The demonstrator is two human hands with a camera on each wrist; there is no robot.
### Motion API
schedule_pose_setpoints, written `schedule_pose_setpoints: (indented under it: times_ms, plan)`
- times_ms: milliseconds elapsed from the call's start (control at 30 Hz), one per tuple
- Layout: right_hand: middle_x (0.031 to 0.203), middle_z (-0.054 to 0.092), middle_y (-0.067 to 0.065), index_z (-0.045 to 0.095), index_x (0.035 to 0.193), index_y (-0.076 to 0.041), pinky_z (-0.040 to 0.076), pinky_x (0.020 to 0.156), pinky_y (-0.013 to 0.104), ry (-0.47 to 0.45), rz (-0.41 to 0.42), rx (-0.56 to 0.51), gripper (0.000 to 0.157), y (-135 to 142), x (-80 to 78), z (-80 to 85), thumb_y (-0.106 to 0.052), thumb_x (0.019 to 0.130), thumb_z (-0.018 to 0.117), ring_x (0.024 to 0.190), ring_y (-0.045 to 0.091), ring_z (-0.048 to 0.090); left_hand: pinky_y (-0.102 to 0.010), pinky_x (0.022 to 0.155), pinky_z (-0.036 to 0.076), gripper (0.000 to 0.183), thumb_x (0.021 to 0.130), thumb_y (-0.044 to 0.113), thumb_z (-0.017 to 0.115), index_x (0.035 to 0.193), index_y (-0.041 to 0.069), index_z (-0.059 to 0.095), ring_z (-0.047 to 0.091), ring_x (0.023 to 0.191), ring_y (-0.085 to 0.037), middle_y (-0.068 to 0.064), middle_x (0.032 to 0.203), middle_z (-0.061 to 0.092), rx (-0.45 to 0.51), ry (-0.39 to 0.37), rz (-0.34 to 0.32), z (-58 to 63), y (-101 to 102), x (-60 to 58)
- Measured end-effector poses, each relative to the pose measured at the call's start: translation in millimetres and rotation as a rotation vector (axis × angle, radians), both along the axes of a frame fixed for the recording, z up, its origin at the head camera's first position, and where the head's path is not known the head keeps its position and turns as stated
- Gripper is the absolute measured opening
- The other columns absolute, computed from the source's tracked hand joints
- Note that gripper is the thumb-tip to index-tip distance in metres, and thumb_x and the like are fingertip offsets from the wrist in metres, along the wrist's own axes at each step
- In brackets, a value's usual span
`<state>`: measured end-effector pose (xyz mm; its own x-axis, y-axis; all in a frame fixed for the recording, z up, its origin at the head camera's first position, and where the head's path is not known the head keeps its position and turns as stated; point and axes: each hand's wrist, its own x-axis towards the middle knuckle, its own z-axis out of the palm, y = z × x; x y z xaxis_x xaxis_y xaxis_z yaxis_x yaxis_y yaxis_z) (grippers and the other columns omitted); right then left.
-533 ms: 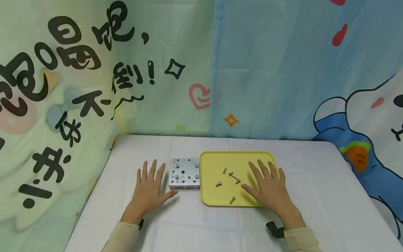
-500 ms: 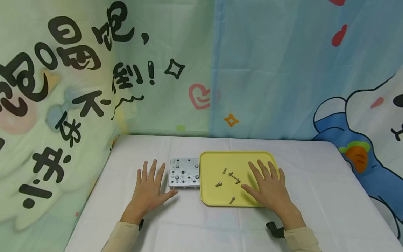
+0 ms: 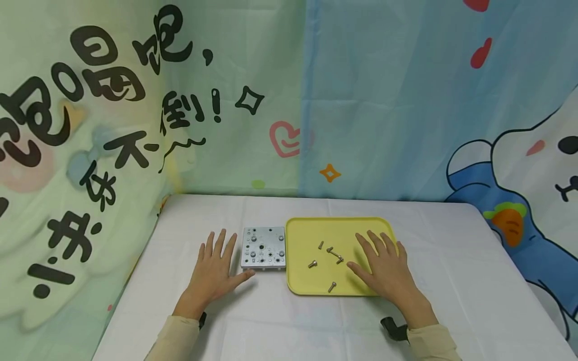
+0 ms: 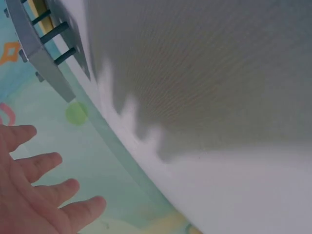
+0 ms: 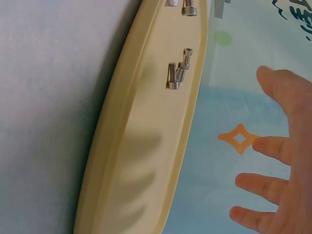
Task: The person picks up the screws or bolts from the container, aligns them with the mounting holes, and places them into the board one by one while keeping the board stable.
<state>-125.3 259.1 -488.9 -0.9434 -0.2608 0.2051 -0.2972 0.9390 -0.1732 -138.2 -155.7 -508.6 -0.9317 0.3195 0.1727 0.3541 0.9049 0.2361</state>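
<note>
My left hand (image 3: 212,276) hovers with spread, straight fingers just left of a silver metal plate (image 3: 264,246), holding nothing. The plate is drilled with holes and has several screws set in it; in the left wrist view, screw shanks (image 4: 54,32) stick out below the plate's underside. Above the right part of a yellow tray (image 3: 298,285) is my right hand (image 3: 390,273), its fingers apart and nothing in them. Several loose socket-head screws lie in the tray, among them a screw (image 3: 332,287) near the front rim and a small cluster (image 5: 179,70) close to the right thumb.
The tray's left edge meets the plate's right side on a white-covered table (image 3: 289,331). Printed cloth curtains (image 3: 384,125) hang behind and to the left of the table. A dark wrist-worn device (image 3: 394,329) shows at the right cuff.
The head view has shifted very slightly. Both hands, the plate, the tray and the screws keep their places.
</note>
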Motion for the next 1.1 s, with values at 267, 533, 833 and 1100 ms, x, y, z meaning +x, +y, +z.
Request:
schedule_pose_setpoints:
  times_ms: [267,533,833,1100]
  plan:
    - [0.143,0.046,0.025,0.047,0.146,-0.007,0.026,0.103,0.074,0.029,0.034,-0.036,0.063,0,-3.8,-5.3,-0.039,0.095,0.067,0.133,0.050,0.037,-0.064,0.113,0.026,0.103,0.086,0.073,0.058,0.157,0.005,0.029,0.019,0.146,-0.047,-0.024,0.160,0.023,0.042,-0.034,-0.016,-6.5,4,-9.4]
    - [0.139,0.051,0.025,0.050,0.143,-0.005,0.032,0.102,0.071,0.007,0.065,-0.078,0.058,0,-7.4,-7.9,-0.033,0.095,0.069,0.128,0.048,0.044,-0.058,0.116,0.026,0.107,0.086,0.073,0.058,0.158,0.002,0.025,0.020,0.145,-0.047,-0.026,0.160,0.021,0.079,-0.123,-0.028,-13.2,9,-22.1]
    - [0.135,0.052,0.028,0.054,0.137,0.000,0.039,0.102,0.064,-0.033,0.141,-0.180,0.050,-1,-13.4,-13.5,-0.022,0.095,0.070,0.126,0.047,0.047,-0.053,0.117,0.027,0.113,0.083,0.075,0.061,0.161,0.007,0.015,0.018,0.148,-0.041,-0.021,0.164,0.014,0.148,-0.293,-0.055,-12.4,11,-35.7]
    - [0.132,0.055,0.027,0.061,0.124,0.000,0.040,0.103,0.061,-0.136,0.171,-0.313,0.030,-2,-20.0,-17.5,-0.008,0.095,0.068,0.124,0.047,0.048,-0.052,0.117,0.027,0.120,0.080,0.079,0.060,0.161,0.006,0.011,0.020,0.147,-0.041,-0.024,0.163,0.014,0.140,-0.334,-0.058,-14.3,13,-41.7]
